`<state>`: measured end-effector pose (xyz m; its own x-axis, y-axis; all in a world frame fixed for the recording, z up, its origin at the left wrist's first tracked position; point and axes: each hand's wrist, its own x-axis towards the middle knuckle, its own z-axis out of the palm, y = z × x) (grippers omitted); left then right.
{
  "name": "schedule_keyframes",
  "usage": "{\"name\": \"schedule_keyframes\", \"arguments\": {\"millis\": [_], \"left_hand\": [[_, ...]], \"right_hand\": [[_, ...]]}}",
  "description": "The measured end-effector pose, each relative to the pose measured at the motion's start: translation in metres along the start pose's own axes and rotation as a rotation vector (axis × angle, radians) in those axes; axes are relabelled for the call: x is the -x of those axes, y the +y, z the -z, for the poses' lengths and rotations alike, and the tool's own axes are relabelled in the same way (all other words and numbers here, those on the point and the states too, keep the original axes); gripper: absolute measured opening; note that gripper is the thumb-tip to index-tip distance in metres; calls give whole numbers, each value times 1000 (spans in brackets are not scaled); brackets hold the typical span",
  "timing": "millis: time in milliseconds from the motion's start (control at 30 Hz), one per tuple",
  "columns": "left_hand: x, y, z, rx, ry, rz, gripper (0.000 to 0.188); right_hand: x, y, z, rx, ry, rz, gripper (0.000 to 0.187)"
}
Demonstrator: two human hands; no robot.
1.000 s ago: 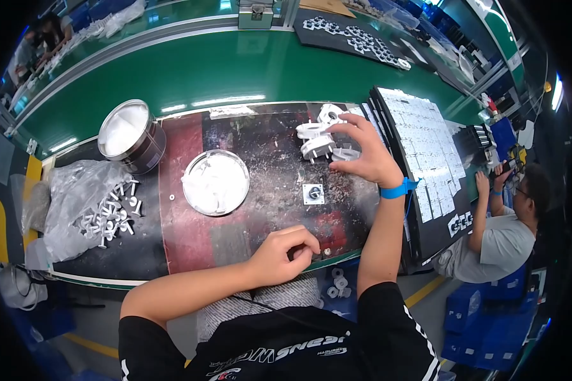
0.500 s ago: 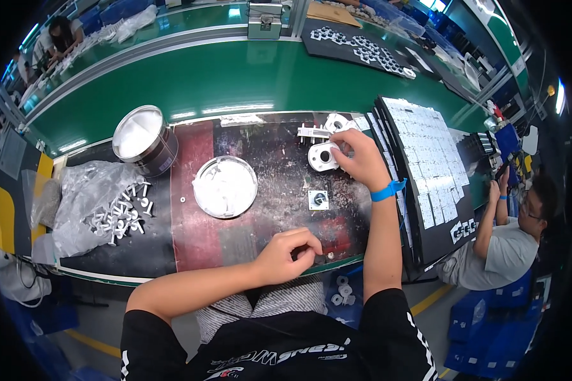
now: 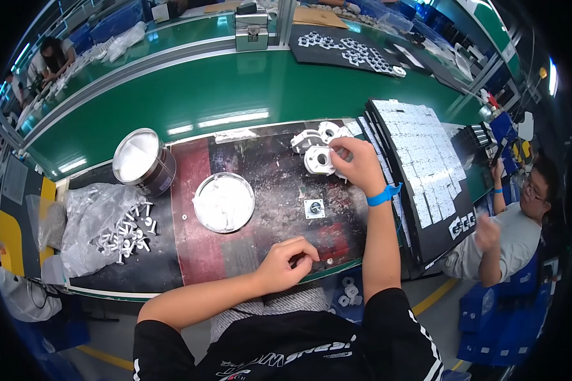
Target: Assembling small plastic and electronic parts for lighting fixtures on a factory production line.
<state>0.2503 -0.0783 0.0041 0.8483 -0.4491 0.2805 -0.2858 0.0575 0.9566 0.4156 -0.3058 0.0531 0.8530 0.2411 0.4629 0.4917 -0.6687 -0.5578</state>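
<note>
My right hand (image 3: 357, 166), a blue band round its wrist, pinches the right edge of a white plastic housing (image 3: 317, 160) with a round dark hole. More white housings (image 3: 330, 131) lie together just behind it, at the back of the work table. My left hand (image 3: 289, 263) is curled near the front edge, thumb and fingertips together; whatever may be between them is hidden. Between the two hands a small square white part with a dark round centre (image 3: 314, 208) lies on the table. A round tin lid with white paste (image 3: 224, 202) is left of it.
At left stand an open can of white paste (image 3: 136, 156) and a plastic bag (image 3: 94, 219) spilling white stemmed pieces (image 3: 128, 236). Black boards covered with white square parts (image 3: 419, 159) are stacked at right. A person (image 3: 508, 238) sits beyond them. A green bench (image 3: 229, 86) runs behind.
The view has shifted slightly. My right hand and its housing have moved a little farther back, against the others, one of which now lies differently. The person at right has raised a hand.
</note>
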Motion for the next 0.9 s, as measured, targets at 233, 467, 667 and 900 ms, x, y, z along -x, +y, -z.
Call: {"name": "schedule_keyframes", "arguments": {"millis": [233, 467, 667, 900], "left_hand": [[0, -23, -5, 180, 355, -83, 65], [-9, -9, 10, 109, 270, -221, 64], [-16, -5, 14, 434, 328, -22, 49], [-8, 34, 73, 957, 197, 131, 45]], "right_hand": [[13, -42, 9, -512, -111, -124, 16], [92, -128, -14, -537, -224, -387, 22], [143, -116, -31, -539, 124, -492, 13], [131, -73, -44, 48, 159, -255, 37]]}}
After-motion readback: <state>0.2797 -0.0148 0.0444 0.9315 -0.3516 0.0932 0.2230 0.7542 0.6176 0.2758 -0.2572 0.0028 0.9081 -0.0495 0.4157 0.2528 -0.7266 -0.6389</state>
